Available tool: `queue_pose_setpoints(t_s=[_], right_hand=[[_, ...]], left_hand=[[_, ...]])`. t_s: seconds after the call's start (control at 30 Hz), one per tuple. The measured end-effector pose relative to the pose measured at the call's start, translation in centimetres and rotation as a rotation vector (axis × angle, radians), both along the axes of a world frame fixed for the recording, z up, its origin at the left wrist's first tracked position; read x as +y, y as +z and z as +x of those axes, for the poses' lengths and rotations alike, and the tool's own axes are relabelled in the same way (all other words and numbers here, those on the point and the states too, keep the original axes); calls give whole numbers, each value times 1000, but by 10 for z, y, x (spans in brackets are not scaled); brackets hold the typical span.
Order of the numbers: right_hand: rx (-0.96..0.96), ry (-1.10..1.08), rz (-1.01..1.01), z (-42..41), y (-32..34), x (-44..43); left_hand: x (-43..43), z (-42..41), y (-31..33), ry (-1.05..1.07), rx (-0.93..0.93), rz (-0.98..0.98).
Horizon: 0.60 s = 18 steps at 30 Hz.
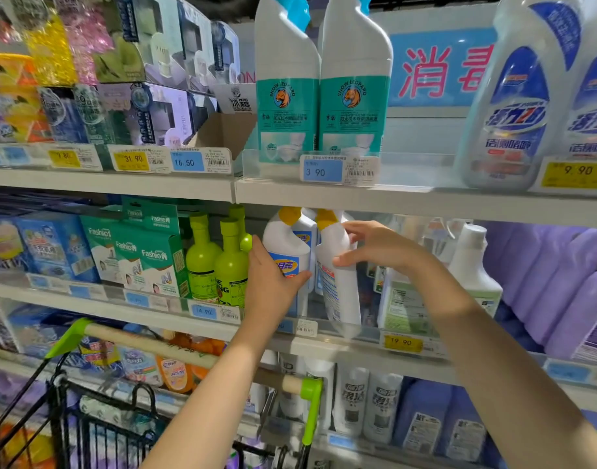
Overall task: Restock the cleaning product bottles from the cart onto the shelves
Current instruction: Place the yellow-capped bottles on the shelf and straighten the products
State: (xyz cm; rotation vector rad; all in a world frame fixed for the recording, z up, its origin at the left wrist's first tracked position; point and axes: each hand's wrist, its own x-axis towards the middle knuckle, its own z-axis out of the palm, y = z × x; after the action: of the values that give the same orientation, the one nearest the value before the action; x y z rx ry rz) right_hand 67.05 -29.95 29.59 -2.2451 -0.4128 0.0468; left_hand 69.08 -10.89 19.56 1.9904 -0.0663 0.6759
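Gripping an upright white, yellow-capped bottle (287,243) in the curled left hand (273,286) and a tilted matching bottle (344,299) in the right hand (375,248).

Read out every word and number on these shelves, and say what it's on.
"SNOW LEOPARD": teal-label bottles
"Fashio": green boxes
"31 90": left yellow tag
"16.50": left blue tag
"3 90": middle blue tag
"9 90": right yellow tag
"19 90": lower yellow tag
"消": blue sign
Other print: blurred.
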Motion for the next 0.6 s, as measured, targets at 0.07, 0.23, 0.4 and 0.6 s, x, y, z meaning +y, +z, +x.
queue_pose_setpoints(t_s=[0.07,0.23,0.4,0.6], right_hand=[[-115,-83,-23,3,-7,12],[-275,-338,168,11,-23,32],[-287,-621,286,22,-34,38],[-386,-802,299,25,-49,43]], left_hand=[[1,2,1,-11,6,-14],[1,5,2,-32,44,-1],[3,7,3,-45,56,7],[4,5,1,-53,68,-11]])
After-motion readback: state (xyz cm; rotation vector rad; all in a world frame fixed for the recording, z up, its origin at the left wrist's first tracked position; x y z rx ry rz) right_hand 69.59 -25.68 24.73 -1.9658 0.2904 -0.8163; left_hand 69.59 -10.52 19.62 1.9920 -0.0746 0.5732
